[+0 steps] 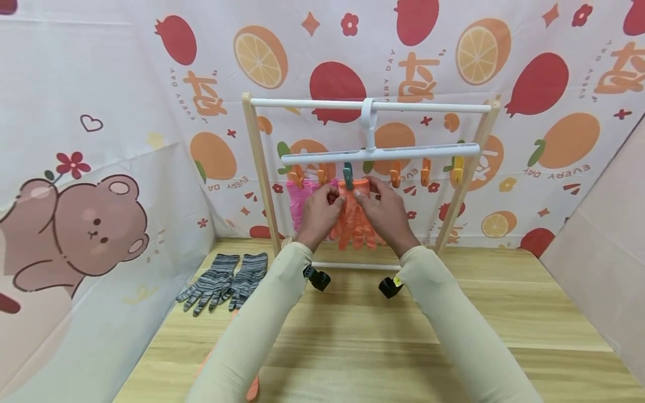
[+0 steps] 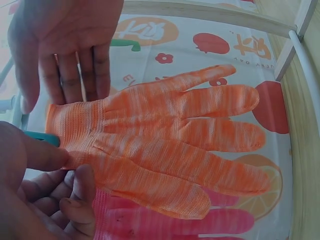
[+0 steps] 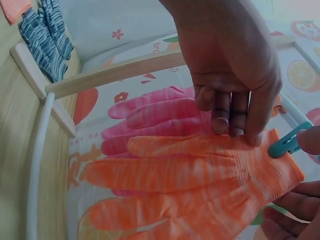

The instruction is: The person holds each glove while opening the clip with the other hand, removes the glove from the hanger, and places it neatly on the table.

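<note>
An orange knit glove (image 1: 356, 221) hangs fingers down from a teal clip (image 1: 348, 175) at its cuff. My left hand (image 1: 321, 215) pinches the edge of that cuff; in the left wrist view its fingers curl beside it. On the other side, my right hand (image 1: 387, 211) has its fingers at the back of the cuff, with the thumb (image 3: 310, 140) apart from them near the clip. Pink gloves (image 1: 298, 201) hang to the left, partly hidden by my left hand and the orange glove.
A white hanger bar (image 1: 423, 152) with orange and yellow clips hangs from a rack (image 1: 428, 106) with wooden sides. Grey striped gloves (image 1: 214, 282) lie on the wooden table (image 1: 342, 347) at left. Something orange (image 1: 253, 389) shows beside my left sleeve.
</note>
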`<state>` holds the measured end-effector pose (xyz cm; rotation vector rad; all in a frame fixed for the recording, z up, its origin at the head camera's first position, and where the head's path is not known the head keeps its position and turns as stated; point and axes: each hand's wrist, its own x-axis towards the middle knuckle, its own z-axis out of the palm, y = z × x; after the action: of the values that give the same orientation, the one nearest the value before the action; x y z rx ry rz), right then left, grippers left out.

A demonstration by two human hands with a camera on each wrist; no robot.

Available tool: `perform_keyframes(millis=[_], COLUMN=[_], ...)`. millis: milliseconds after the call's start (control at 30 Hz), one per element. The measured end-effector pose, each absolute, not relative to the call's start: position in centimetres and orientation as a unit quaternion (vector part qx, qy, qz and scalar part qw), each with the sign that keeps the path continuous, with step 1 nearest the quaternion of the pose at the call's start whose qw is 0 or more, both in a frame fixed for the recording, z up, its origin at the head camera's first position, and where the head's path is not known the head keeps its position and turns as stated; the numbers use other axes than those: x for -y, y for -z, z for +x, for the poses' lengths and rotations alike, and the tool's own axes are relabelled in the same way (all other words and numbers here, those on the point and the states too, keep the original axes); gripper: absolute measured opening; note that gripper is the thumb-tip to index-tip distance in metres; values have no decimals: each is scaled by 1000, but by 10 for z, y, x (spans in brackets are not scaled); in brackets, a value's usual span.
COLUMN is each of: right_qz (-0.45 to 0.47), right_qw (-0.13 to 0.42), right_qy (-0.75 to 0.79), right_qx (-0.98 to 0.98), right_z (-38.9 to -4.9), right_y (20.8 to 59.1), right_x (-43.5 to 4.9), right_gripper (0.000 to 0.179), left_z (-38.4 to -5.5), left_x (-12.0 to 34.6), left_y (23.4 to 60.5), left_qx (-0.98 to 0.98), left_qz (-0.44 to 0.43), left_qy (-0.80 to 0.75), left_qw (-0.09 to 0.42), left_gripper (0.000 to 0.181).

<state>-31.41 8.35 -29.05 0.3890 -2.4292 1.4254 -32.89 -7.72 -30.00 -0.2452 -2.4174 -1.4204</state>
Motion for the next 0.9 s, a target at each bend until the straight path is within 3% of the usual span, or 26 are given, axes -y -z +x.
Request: perform_keyframes(millis=[267, 667, 900], right_qz=[158, 189, 205], right_qw=[178, 151, 142], right_qy=[-485, -515, -527], right_qx=[841, 822, 812], right_z=[-324, -332, -336], right_y=[278, 266, 266], right_x=[-71, -67, -66], right_gripper=[56, 49, 46], left_z=[-329, -330, -327], left_x=[80, 82, 83], left_y=[298, 300, 299], left_qx=[849, 851, 848], left_qz=[-91, -112, -116], left_qy=[498, 483, 491], left_qw=[152, 175, 164], left_gripper=[9, 9, 9])
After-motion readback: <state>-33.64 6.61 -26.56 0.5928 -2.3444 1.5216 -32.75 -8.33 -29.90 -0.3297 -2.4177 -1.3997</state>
